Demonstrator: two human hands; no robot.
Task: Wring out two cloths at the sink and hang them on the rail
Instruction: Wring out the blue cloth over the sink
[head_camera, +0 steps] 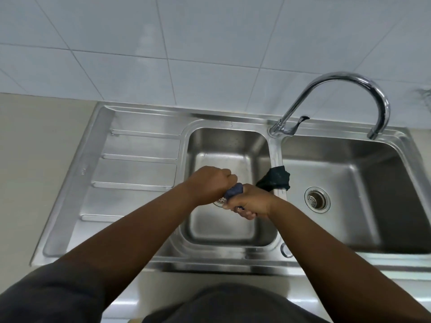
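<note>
A blue cloth (234, 191) is clamped between both fists over the small basin (224, 145) of the sink, just above its drain. The left hand (210, 183) and the right hand (248, 203) are closed tight and pressed together, with only a short bunch of fabric showing between them; a wringing twist is judged to be under way. A second, dark cloth (276, 179) is draped over the divider between the basins, beside the right hand.

Risks noted: the draped cloth could be knocked into either basin by the right forearm, being so near it. With so little fabric exposed, the twist may leave water in the covered ends, and dripping at the rail would follow.

Count: two cloths, two basins, two drains, one tap (345, 89), one ribbed draining board (140, 169). No rail is seen in this view.
</note>
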